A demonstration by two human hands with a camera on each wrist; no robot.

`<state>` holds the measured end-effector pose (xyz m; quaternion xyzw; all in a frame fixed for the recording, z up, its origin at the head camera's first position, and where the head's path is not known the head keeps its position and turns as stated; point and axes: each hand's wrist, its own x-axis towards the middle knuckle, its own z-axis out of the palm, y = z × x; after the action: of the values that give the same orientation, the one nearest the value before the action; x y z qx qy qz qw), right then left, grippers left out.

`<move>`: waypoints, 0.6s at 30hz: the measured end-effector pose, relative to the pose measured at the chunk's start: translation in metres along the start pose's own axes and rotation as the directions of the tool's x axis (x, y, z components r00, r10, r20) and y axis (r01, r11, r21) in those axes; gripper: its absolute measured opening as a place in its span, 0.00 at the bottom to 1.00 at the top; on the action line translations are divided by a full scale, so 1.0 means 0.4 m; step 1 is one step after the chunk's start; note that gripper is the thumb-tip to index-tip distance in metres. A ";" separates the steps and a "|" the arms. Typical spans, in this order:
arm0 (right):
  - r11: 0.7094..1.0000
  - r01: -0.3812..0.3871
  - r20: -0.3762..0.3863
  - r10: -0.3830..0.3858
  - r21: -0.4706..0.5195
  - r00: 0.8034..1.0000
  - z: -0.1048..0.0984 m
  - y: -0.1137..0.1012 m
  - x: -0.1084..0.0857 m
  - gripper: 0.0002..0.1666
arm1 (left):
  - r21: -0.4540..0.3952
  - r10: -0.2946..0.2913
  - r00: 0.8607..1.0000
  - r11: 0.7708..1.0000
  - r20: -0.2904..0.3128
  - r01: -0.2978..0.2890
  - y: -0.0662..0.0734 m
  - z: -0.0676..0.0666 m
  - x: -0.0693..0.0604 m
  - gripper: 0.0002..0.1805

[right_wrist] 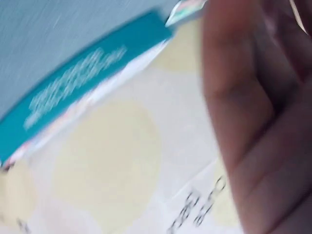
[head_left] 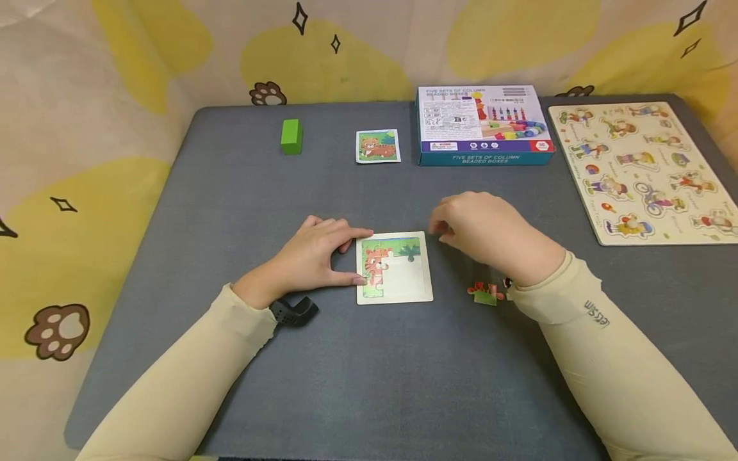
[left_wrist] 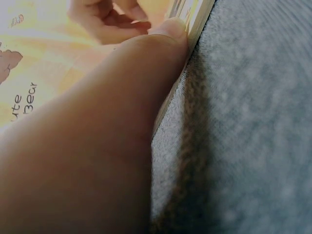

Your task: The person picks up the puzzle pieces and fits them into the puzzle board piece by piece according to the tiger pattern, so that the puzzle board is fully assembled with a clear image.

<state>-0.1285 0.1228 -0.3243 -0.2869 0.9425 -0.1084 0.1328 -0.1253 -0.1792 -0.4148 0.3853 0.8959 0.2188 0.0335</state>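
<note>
Head view: the bench (head_left: 323, 384) is grey with rounded far corners, and close up from the left wrist its cover has a fine cloth-like nap. Behind it and down the left side hangs a cream cloth (head_left: 357, 70) printed with yellow blobs, 4-pointed stars and brown paw prints, 3 of those in sight.

I count 1 green block (head_left: 291, 137), 1 picture card (head_left: 378, 146) with a tiger on it, and 1 box (head_left: 485, 128) along the far side, plus 1 large board (head_left: 651, 173) at the far right. In the middle, between the 2 hands, lies 1 puzzle tray (head_left: 406, 280). Beside the right sleeve (head_left: 623, 365) sits a little cluster of loose pieces (head_left: 486, 296), partly hidden, so I can't number them.

The block is smooth and oblong; the box has teal sides and a glossy printed top; the board is pale, thin and printed with figures. The tray is square and pale-rimmed, its interlocking pieces lining the left and top. The left hand (head_left: 317, 253) rests its extended thumb and forefinger against the tray's left side and upper-left corner. The right hand (head_left: 484, 227) hovers just right of it, fingers bent; whether it grasps anything I cannot tell.
</note>
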 end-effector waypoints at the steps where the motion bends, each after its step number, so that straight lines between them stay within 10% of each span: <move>1: 0.999 -0.036 0.035 0.036 -0.007 0.999 -0.009 0.014 -0.003 0.09 | 0.000 -0.001 1.000 1.000 0.002 0.001 -0.001 0.001 -0.001 0.43; 18: 0.961 -0.276 0.260 0.270 -0.014 0.927 -0.041 0.196 -0.033 0.17 | 0.003 -0.006 1.000 1.000 0.015 0.006 0.000 -0.002 -0.002 0.42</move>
<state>-0.1632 0.1962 -0.3285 -0.1630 0.9465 -0.0610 0.2717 -0.1249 -0.1799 -0.4141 0.3844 0.8970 0.2145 0.0406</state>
